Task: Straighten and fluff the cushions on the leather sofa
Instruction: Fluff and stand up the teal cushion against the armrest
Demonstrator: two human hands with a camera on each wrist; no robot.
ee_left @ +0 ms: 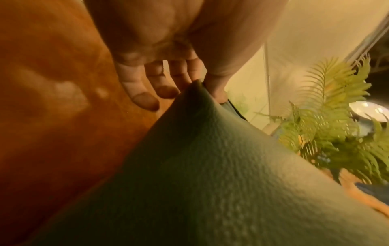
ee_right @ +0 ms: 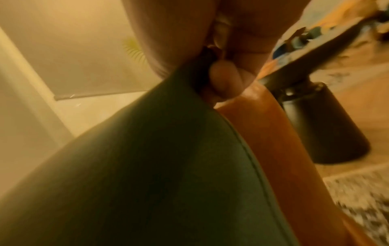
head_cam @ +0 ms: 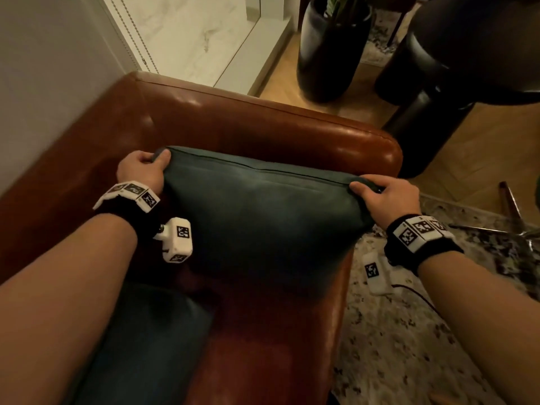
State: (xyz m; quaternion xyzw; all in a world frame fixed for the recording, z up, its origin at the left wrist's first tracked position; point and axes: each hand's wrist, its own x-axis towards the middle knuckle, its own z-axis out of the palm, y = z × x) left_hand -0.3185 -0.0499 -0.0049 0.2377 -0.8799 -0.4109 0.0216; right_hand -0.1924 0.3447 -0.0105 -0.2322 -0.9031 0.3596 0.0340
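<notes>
A dark planter with a fern is seen on wood flooring, near a speckled rug.

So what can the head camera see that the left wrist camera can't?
Only the head view shows both hands at once: the left hand and the right hand each pinching a top corner of the green cushion, plus a second cushion lower on the seat, a black plant pot and the patterned rug.

Only the left wrist view shows the green fern leaves and the left fingers from underneath.

Both show the green cushion, the left hand and the brown leather sofa.
</notes>
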